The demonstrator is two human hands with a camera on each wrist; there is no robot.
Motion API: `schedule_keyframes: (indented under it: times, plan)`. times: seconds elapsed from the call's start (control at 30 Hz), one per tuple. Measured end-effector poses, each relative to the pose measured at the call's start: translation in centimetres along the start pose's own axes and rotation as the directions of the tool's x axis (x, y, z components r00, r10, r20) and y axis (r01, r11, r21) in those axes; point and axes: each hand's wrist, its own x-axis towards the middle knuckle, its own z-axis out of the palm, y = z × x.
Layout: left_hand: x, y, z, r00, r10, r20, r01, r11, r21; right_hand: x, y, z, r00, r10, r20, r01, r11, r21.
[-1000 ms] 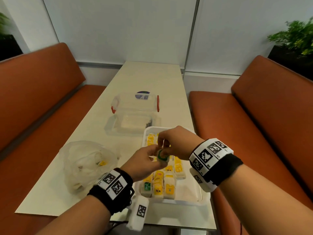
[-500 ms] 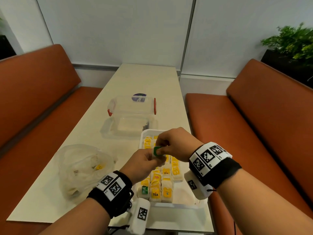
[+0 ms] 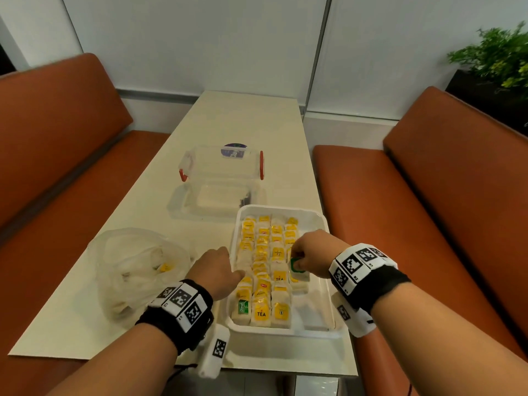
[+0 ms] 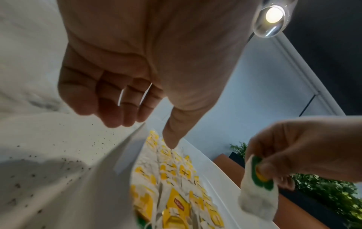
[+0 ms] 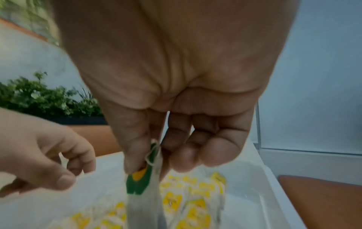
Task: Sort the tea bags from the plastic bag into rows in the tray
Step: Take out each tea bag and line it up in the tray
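A pale counter (image 3: 137, 295) between orange benches carries the white tray (image 3: 324, 298), its landmark. The right hand (image 3: 310, 254) pinches a green-tagged tea bag (image 3: 297, 267) by its tag over the tray's right row — light, soft, easily torn, so probably best held there. The left hand (image 3: 217, 270), loosely curled and holding nothing, rests at the tray's left rim. The plastic bag (image 3: 137, 270) lies left of the tray.

Green-tagged tea bag (image 3: 297, 265), white tray (image 3: 324, 295)

Black wristbands (image 3: 384, 284) both forearms, white blocks with black square-code markers; white camera pods underneath.
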Motion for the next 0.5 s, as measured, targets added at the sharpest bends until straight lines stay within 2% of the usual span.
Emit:
schedule_keyframes:
  times: [0.13,0.27,0.5]
  plan:
    - [0.7,-0.1,0.6,0.999,-0.015,0.045,0.013,0.999,0.044,1.6,0.6,1.9,0.986,0.07,0.152,-0.059,0.995,-0.076]
    - [1.0,-0.3,0.7,0.998,-0.02,0.055,0.018,0.999,0.041,3.0,0.6,3.4,0.938,0.11,0.329,-0.058,0.985,-0.165]
    - [1.0,-0.5,0.5,0.998,-0.021,0.057,0.018,0.999,0.042,5.0,0.9,4.0,0.933,0.187,0.309,-0.129,0.972,-0.199]
